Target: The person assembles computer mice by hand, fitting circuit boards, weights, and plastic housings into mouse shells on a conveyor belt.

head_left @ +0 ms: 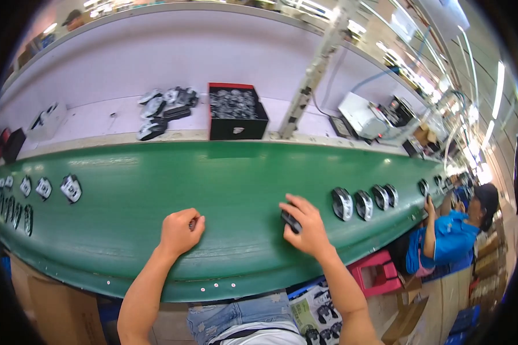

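Note:
Over the middle of the green belt (230,178), my left hand (180,232) is closed in a fist. A small dark spot shows between thumb and fingers, too little to name. Farther right, my right hand (307,225) grips a small black curved plastic part (292,222) just at the belt's surface. Nearest to that hand is a black-and-white rounded plastic shell (342,204), standing first in a row of similar shells (364,205) that runs to the right.
White-and-black parts (71,188) and dark narrow pieces (28,219) lie at the left. On the back shelf are a black box (237,129) of small parts, a pile of shells (153,106) and a white machine (362,118). A co-worker in blue (454,236) sits right, past a pink stool (376,275).

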Tool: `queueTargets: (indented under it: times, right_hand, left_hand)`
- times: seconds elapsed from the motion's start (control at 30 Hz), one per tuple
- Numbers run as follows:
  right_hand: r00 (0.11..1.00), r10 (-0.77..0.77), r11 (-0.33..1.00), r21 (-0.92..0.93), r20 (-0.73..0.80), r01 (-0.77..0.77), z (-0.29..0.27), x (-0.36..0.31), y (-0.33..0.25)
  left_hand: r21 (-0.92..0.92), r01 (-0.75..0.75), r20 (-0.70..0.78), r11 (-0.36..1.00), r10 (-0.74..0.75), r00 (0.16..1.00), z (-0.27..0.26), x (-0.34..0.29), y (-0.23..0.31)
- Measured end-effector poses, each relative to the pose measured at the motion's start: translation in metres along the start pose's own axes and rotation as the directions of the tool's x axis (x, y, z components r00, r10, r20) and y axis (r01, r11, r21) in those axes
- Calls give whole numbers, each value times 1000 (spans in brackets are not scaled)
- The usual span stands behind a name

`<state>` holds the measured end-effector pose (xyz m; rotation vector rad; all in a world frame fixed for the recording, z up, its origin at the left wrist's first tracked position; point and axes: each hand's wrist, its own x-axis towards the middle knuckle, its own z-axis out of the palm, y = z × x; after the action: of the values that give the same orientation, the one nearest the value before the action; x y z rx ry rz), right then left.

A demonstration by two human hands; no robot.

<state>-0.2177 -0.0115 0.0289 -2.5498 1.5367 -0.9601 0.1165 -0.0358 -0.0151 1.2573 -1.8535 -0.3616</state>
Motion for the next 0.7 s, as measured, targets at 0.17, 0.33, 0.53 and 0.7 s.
queueTargets:
  times: [0.17,0.33,0.53,0.7]
  right_hand:
    - [982,179,934,-302,-62,-190,20,-23,84]
    - [991,103,969,-217,-83,-119,33,11,25]
    - [984,-152,924,367,93,108,98,25,-59]
    - [997,-49,794,608,62,1,107,28,-59]
  left_hand:
    - [-6,-41,28,999,41,999,1,10,3]
    - [-6,4,28,1000,-4,1000,0,1,1]
    - [-608,365,200,705,-309,930,42,25,4]
    - [-719,471,265,511,-424,866,75,34,32]
